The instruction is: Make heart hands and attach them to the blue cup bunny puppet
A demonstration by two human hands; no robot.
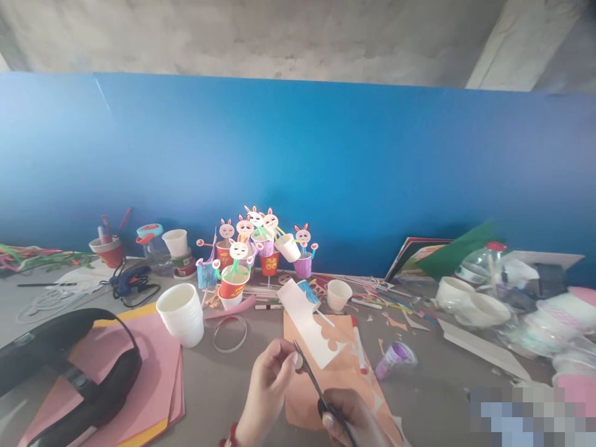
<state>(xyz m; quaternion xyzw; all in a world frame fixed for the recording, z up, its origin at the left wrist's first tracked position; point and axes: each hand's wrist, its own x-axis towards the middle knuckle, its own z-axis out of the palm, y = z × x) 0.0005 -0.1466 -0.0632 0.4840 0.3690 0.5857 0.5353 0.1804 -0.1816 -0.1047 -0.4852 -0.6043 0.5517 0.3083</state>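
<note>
My left hand [270,379] pinches the near edge of a white paper strip [311,323] with scalloped cut-outs along one side. My right hand [347,419] grips black-handled scissors [313,379], whose blades point up to the paper's near end beside my left fingers. Under the strip lies an orange paper sheet [310,397] with a red marker [359,347] on it. A stack of white paper cups [181,313] stands to the left.
Bunny-face cup figures [254,248] cluster at the back. A black bag [60,366] rests on pink sheets [149,379] at left. A tape ring [230,334], glue gun [128,282], purple cup [395,357], bowls [470,301] and clutter fill the right. Blue board [326,155] behind.
</note>
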